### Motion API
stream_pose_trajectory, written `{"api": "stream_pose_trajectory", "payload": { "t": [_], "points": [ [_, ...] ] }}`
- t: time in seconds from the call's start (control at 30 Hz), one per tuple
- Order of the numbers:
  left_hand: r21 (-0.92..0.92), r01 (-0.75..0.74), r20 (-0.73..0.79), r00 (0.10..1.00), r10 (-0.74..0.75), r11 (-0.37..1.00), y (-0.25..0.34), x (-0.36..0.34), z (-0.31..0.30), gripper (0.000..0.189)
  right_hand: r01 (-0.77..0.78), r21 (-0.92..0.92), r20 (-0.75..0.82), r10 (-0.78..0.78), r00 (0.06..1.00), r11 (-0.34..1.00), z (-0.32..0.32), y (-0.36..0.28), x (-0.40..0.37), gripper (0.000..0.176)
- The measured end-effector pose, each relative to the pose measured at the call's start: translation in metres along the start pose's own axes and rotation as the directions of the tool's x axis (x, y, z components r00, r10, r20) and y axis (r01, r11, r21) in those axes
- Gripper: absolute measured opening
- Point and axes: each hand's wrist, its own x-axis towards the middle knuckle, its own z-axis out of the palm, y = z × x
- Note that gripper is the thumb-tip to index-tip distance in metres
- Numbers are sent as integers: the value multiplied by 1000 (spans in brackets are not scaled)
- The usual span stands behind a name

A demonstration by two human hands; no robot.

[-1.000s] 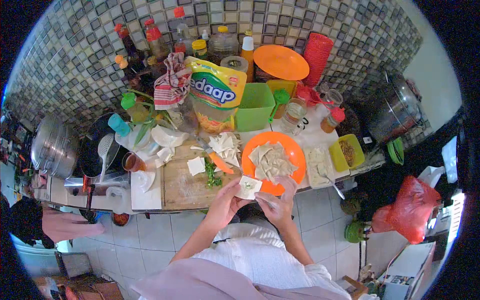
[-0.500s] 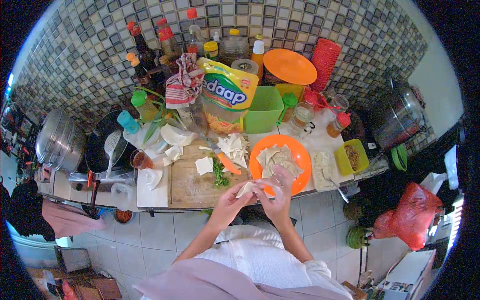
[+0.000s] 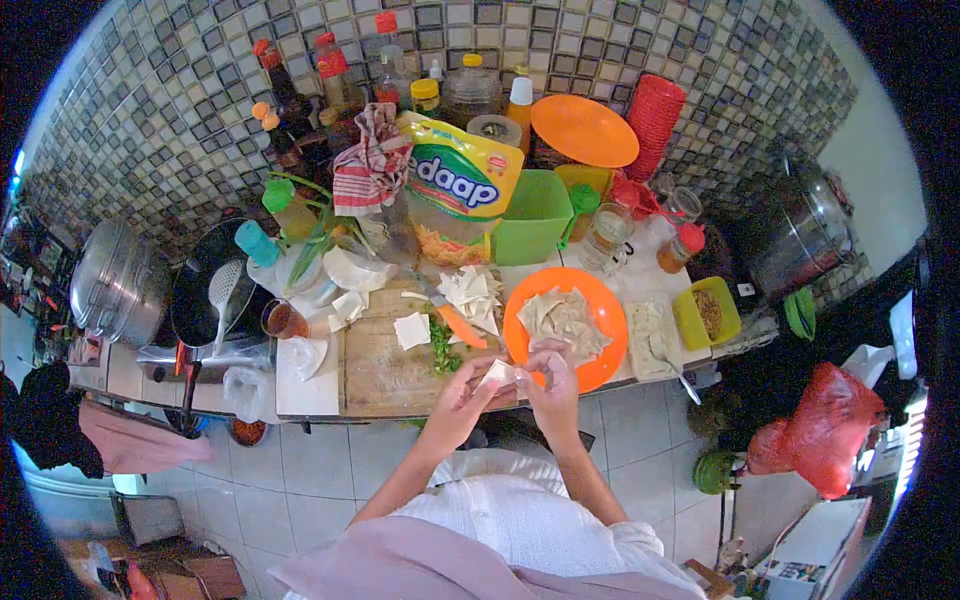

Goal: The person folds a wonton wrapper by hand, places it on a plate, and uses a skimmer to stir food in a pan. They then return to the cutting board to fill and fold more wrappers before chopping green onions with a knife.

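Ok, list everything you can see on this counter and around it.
wrapper: one, white, pinched between both hands
plate: one, orange, right of board, holding folded dumplings
board: one, wooden, counter middle
wrapper stack: one, white, board's far edge
knife: one, orange handle, on board
bag: one, yellow, behind board
tub: one, green, beside bag
pots: two, steel, counter's left and right ends
left hand: one, bare, holding wrapper
right hand: one, bare, holding wrapper
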Motion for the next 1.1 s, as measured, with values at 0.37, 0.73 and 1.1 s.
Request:
{"api": "stream_pose_trajectory", "payload": {
  "t": [0.37,0.73,1.1],
  "points": [
    [169,46,59,997,-57,984,-10,1,-25,35,-218,258,80,204,976,941,8,-5,-3,17],
    [249,43,130,989,-77,967,-4,0,-37,41,-97,73,363,64,930,993,9,2,9,20],
    [213,-25,-131,990,54,977,-4,6,-59,37,-54,175,249,9,968,983,36,17,66,7]
  ]
}}
